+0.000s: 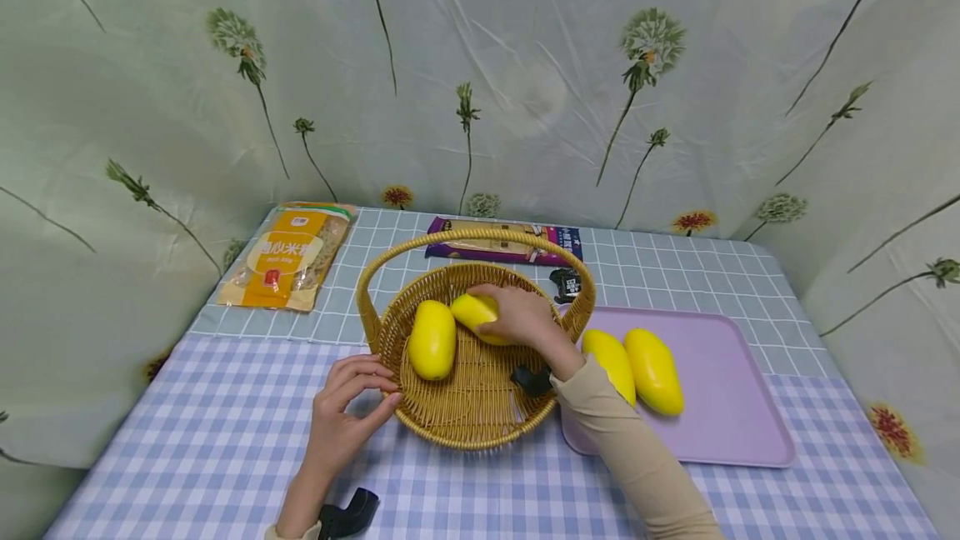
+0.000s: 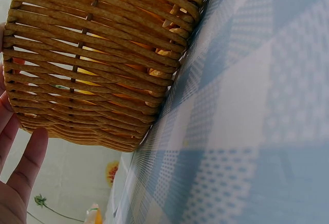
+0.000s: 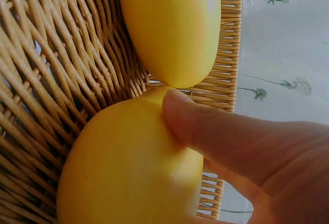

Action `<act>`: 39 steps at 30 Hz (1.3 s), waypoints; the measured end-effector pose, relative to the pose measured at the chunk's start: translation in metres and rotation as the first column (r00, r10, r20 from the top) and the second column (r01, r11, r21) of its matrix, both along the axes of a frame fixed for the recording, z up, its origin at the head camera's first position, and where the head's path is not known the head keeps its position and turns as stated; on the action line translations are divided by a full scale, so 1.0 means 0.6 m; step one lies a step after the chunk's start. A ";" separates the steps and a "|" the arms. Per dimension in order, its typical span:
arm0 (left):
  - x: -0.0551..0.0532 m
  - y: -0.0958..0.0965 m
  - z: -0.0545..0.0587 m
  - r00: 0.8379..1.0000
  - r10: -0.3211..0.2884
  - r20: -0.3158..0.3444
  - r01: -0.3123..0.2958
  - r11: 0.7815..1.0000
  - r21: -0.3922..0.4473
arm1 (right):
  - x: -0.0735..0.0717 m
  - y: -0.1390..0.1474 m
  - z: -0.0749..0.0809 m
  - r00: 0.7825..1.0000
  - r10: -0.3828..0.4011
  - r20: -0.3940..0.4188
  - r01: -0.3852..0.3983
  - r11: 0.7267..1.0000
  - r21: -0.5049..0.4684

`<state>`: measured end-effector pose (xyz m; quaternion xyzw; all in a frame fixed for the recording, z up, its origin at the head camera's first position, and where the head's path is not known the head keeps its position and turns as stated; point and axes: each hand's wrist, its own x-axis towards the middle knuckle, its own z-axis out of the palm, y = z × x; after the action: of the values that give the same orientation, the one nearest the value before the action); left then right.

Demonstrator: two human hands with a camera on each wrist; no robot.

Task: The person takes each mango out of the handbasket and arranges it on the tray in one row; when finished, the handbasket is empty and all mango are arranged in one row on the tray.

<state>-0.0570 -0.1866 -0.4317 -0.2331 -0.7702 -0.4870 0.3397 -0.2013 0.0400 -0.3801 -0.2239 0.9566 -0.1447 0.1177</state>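
Observation:
A round wicker basket [image 1: 457, 432] with a tall arched handle stands on the tablecloth. My left hand [image 1: 348, 407] holds its left rim between fingers and thumb; the left wrist view shows fingers [image 2: 32, 160] at the rim of the woven wall. Reaching inside from the right, my right hand [image 1: 521, 319] grips a yellow mango [image 1: 474, 312] at the back of the basket. The right wrist view has the thumb [image 3: 198, 121] across this mango [image 3: 131, 167]. Another mango [image 1: 432, 340] lies to its left in the basket, their ends close together.
A lilac tray [image 1: 735, 407] right of the basket bears two more mangoes [image 1: 654, 371], one partly behind my right sleeve. Behind the basket lie a purple packet [image 1: 502, 242] and a small black packet [image 1: 566, 284]. A yellow food bag [image 1: 288, 257] lies back left. Floral cloth hangs behind.

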 end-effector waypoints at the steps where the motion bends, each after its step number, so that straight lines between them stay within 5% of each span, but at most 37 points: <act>1: 0.000 0.000 0.000 1.000 0.000 0.000 0.000 1.000 -0.001 | 0.001 0.000 0.000 1.000 0.003 -0.008 -0.003 1.000 0.003; 19: 0.002 0.001 0.005 1.000 0.016 0.002 -0.016 1.000 -0.016 | 0.016 0.008 0.002 0.998 0.053 -0.035 -0.055 0.997 -0.056; 39: 0.002 0.001 0.002 1.000 0.005 0.005 -0.005 1.000 -0.008 | 0.021 0.013 0.001 0.997 0.080 0.002 -0.080 0.997 0.011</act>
<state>-0.0559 -0.1858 -0.4303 -0.2313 -0.7736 -0.4834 0.3381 -0.1885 0.0480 -0.3792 -0.2613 0.9475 -0.1349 0.1253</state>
